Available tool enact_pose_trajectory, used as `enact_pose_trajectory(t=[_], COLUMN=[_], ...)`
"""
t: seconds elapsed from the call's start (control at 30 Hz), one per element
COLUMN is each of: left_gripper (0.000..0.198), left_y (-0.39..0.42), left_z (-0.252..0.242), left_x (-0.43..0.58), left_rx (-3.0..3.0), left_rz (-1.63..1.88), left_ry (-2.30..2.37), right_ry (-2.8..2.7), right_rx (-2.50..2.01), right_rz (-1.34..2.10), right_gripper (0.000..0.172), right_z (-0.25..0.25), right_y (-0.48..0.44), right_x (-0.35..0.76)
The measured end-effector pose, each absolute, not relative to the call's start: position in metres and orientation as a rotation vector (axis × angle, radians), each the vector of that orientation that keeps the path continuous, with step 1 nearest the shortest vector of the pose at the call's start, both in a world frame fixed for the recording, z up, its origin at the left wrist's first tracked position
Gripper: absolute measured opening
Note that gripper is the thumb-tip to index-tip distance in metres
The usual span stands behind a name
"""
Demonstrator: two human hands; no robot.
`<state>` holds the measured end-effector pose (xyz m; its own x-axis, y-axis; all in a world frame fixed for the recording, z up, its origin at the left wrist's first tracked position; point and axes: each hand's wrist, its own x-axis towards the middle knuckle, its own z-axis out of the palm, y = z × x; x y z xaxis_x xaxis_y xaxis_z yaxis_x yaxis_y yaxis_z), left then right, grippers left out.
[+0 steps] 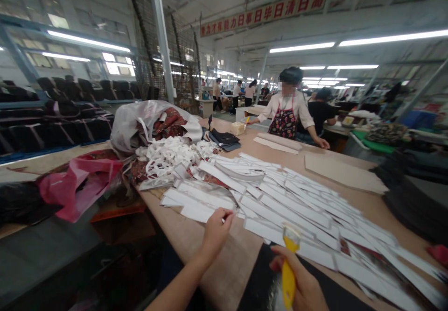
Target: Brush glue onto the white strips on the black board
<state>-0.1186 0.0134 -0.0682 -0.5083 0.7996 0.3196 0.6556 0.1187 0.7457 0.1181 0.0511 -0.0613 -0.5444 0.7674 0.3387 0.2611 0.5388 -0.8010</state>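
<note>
My right hand (301,278) grips a brush (289,273) by its yellow handle, its pale bristle end pointing up and away from me. Below it, at the near edge of the table, lies a black sheet (261,278) with a shiny wet-looking patch. My left hand (217,229) is closed in a pinch by the near edge of the white strips (273,203); a small whitish bit shows at the fingertips, too little to name. Those strips, grey-edged and overlapping, spread in rows across the brown tabletop (227,250).
A tangle of white scraps (168,159) and a clear plastic bag (131,124) of reddish cloth sit at the table's left. A pink bag (80,180) lies beyond the edge. Opposite stands a co-worker (289,105) holding a yellow-handled tool. Dark material (413,194) is piled right.
</note>
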Motion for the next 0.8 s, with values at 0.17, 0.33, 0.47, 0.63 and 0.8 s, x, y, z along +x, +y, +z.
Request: enact_pose_trajectory(t=[0.17,0.33,0.47,0.63,0.8], left_gripper=[0.025,0.026,0.022,0.020,0.016], left_y=[-0.014,-0.021,-0.019,-0.021,-0.018], left_z=[-0.053,-0.050,-0.054,-0.052,-0.046], left_x=[-0.060,-0.036,-0.029,-0.020,-0.024], left_rx=[1.086,1.043,1.206,1.390,1.424], left_rz=[1.660,1.647,1.610,1.545,1.600], left_ry=[1.649,1.538,1.565,1.698,1.743], right_ry=[-1.760,-1.642,-1.654,-1.657,-1.500], right_rx=[-0.937,-0.999,-1.054,-1.049,-1.066], right_rz=[1.025,0.954,0.879,0.798,0.882], right_gripper=[0.027,0.031,0.034,0.030,0.030], right_z=[-0.056,-0.056,-0.058,-0.060,-0.062], right_y=[0.029,0.022,0.021,0.019,0.027], right_x=[0.066,0.069,0.080,0.082,0.091])
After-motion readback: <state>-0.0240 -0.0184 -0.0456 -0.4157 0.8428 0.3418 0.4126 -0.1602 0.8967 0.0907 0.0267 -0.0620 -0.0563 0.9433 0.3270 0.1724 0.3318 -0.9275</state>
